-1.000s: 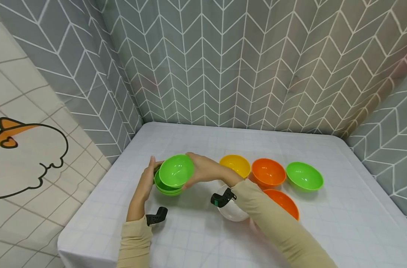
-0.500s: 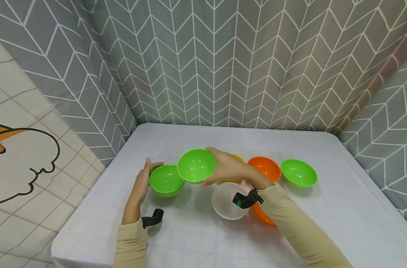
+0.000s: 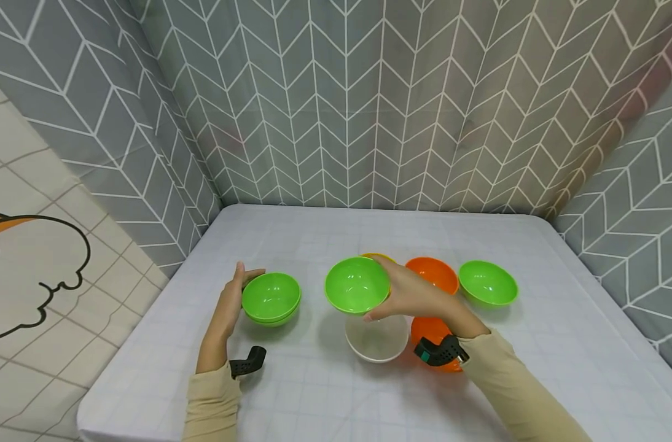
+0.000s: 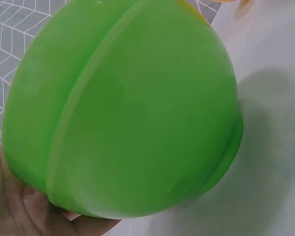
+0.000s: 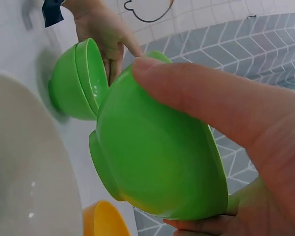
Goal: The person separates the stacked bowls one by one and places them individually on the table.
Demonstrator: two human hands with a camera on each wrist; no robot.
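Observation:
My right hand (image 3: 413, 293) pinches a green bowl (image 3: 357, 285) by its rim, thumb on the near side and fingers behind. It is raised, mouth up, over the back of a white bowl (image 3: 377, 344). In the right wrist view the thumb (image 5: 187, 88) lies along the held bowl's outer wall. To the left stand two nested green bowls (image 3: 271, 299) on the table. Against their left side rests my left hand (image 3: 230, 302), its fingers extended behind them. The left wrist view shows that palm (image 4: 14, 201) beside the nested bowls' wall.
An orange bowl (image 3: 434, 271) and a single green bowl (image 3: 488, 283) stand to the right. A second orange bowl (image 3: 429, 330) is partly under my right wrist. A yellow bowl (image 5: 105, 221) is mostly hidden behind the held one. A white cloth covers the table (image 3: 314, 393).
My right hand has lifted the top green bowl off the left stack and carried it rightward, to above the white bowl. My left hand stays beside the stack.

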